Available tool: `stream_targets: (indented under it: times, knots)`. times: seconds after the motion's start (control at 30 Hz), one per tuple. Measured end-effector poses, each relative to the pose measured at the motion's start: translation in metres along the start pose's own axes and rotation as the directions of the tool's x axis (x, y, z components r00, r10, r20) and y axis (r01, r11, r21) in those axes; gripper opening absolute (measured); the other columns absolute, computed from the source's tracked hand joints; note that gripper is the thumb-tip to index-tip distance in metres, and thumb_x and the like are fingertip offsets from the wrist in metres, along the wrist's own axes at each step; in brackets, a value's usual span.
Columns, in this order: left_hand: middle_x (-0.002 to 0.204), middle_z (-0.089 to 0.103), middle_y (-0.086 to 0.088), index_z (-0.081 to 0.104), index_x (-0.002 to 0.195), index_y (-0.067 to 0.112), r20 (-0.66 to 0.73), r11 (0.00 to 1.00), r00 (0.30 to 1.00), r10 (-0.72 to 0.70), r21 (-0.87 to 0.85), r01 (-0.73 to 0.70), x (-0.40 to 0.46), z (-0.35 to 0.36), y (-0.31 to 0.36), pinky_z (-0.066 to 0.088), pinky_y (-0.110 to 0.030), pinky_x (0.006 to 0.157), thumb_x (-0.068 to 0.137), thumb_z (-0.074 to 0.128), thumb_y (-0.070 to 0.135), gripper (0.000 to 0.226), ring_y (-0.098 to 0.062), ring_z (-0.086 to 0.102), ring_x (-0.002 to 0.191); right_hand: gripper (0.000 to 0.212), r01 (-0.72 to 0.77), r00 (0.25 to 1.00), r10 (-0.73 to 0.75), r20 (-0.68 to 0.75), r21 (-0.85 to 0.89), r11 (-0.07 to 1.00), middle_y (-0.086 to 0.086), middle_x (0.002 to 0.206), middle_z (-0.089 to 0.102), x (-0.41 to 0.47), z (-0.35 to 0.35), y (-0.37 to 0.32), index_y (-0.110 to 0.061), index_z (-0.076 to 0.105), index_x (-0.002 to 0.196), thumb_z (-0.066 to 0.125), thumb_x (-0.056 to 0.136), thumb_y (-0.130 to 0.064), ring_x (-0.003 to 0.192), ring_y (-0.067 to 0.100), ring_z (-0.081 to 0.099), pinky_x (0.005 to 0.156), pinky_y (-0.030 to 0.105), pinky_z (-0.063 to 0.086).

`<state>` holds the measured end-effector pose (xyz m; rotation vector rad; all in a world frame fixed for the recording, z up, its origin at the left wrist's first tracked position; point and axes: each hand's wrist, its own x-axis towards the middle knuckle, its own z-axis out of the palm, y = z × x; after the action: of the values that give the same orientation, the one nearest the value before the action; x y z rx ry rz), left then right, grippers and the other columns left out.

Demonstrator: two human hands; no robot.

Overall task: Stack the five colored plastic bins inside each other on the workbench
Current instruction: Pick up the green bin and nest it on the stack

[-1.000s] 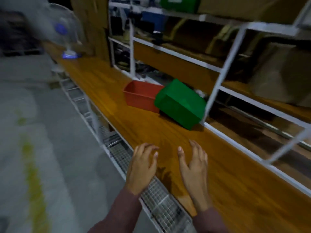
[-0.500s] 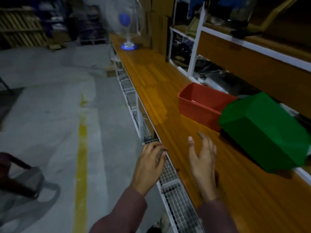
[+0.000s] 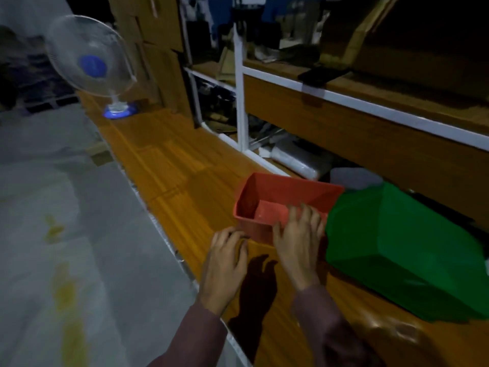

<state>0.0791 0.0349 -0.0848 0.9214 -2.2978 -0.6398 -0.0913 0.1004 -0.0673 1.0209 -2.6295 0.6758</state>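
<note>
A red bin [image 3: 280,193] stands upright and empty on the orange wooden workbench [image 3: 172,170]. A green bin [image 3: 402,250] lies tipped over just right of it, touching its right side. My right hand [image 3: 299,239] reaches the red bin's near rim, fingers spread over the edge, not clearly gripping. My left hand [image 3: 227,258] hovers by the bin's near-left corner, fingers curled and holding nothing. Other bins are out of view.
A white-framed shelf unit [image 3: 239,102] with wooden boards and clutter runs along the bench's far side. A desk fan [image 3: 90,67] with a blue base stands at the bench's far end. The concrete floor [image 3: 66,234] drops off to the left of the bench edge.
Both hands have moved forward from the bench's near edge to the red bin's near side. The camera has swung closer, so the bins appear larger.
</note>
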Motion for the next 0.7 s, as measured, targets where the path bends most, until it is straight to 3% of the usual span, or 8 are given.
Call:
stream_targets:
  times: [0.13,0.23,0.33,0.4,0.53,0.6,0.7]
  knots:
    - [0.124,0.061,0.011,0.070,0.120,0.027,0.082,0.987,0.990,0.113,-0.125,-0.102,0.063,0.044,-0.014,0.046,-0.029,0.104,0.107,0.053,0.024,0.022,-0.013,0.055,0.121,0.033,-0.120,0.991,0.134,0.025,-0.305,0.945,0.025,0.133,0.061,0.056,0.021,0.024,-0.010,0.070,0.117,0.071,0.085,-0.018,0.122,0.043,0.051,0.108,0.056,0.037]
    - [0.120,0.065,0.003,0.072,0.116,0.023,0.170,0.964,0.956,0.237,-0.159,-0.211,0.107,0.075,-0.011,0.050,-0.040,0.103,0.101,0.050,0.025,0.027,-0.021,0.059,0.117,0.047,-0.187,0.959,0.267,0.093,-0.501,0.845,0.023,0.147,0.058,0.083,0.033,0.046,-0.015,0.067,0.136,0.051,0.092,-0.020,0.126,0.039,0.042,0.106,0.053,0.031]
    - [0.118,0.068,0.004,0.073,0.110,0.027,0.274,0.927,0.892,0.360,-0.209,-0.310,0.139,0.099,-0.004,0.052,-0.043,0.100,0.096,0.050,0.033,0.027,-0.024,0.063,0.114,0.066,-0.171,0.901,0.378,0.214,-0.626,0.761,0.021,0.169,0.032,0.088,0.039,0.060,-0.015,0.035,0.164,0.023,0.100,-0.022,0.150,0.041,0.026,0.115,0.052,0.015]
    - [0.117,0.068,0.004,0.074,0.109,0.027,0.342,0.884,0.825,0.451,-0.297,-0.361,0.153,0.112,-0.002,0.052,-0.044,0.099,0.096,0.051,0.035,0.028,-0.024,0.062,0.112,0.066,-0.176,0.883,0.418,0.214,-0.675,0.716,0.020,0.167,0.030,0.089,0.031,0.058,-0.014,0.026,0.166,0.020,0.100,-0.021,0.150,0.039,0.032,0.117,0.052,0.021]
    - [0.115,0.067,0.006,0.073,0.108,0.030,0.337,0.799,0.747,0.573,-0.435,-0.416,0.159,0.125,0.004,0.048,-0.039,0.100,0.094,0.056,0.026,0.022,-0.022,0.062,0.112,0.063,-0.286,0.913,0.408,-0.002,-0.717,0.636,0.017,0.128,0.056,0.091,0.006,0.046,-0.016,0.042,0.159,0.049,0.097,-0.023,0.110,0.039,0.053,0.092,0.050,0.040]
    - [0.117,0.066,0.009,0.072,0.111,0.032,0.307,0.741,0.720,0.622,-0.527,-0.416,0.160,0.121,0.010,0.046,-0.034,0.101,0.093,0.058,0.021,0.024,-0.017,0.059,0.116,0.065,-0.312,0.919,0.386,-0.079,-0.742,0.593,0.019,0.117,0.059,0.086,-0.017,0.045,-0.018,0.044,0.159,0.043,0.094,-0.022,0.098,0.039,0.057,0.085,0.049,0.044]
    - [0.120,0.066,0.007,0.073,0.113,0.027,0.220,0.638,0.681,0.699,-0.623,-0.453,0.153,0.120,0.017,0.047,-0.033,0.103,0.094,0.061,0.015,0.026,-0.017,0.059,0.120,0.073,-0.399,0.895,0.402,-0.194,-0.753,0.524,0.021,0.116,0.057,0.071,-0.068,0.047,-0.025,0.035,0.166,0.040,0.093,-0.018,0.095,0.040,0.056,0.080,0.050,0.045]
